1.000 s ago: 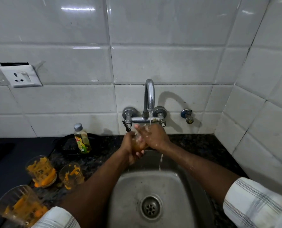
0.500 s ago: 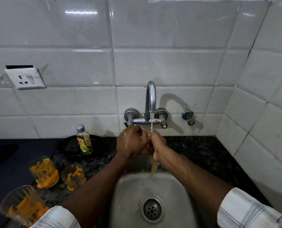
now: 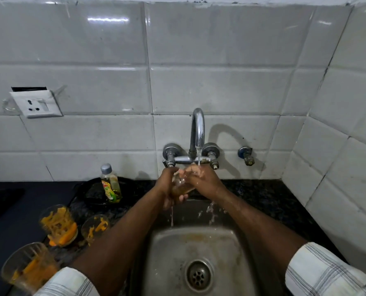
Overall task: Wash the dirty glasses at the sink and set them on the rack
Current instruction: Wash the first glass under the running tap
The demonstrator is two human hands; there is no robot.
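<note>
A small glass with brownish water in it sits between my hands under the running tap. My left hand grips it from the left and below. My right hand covers its right side and rim, with water falling on the fingers. Water drips from the glass into the steel sink. Three dirty glasses smeared with orange pulp stand on the dark counter at the left: one, a smaller one, and a near one.
A bottle of green dish liquid stands by a black tray left of the sink. A wall socket hangs on the white tiles. A second valve sticks out right of the tap. Dark granite counter extends right.
The glass has been turned between my hands under the stream, and my right hand has shifted over its right side. The camera has tilted slightly up.
</note>
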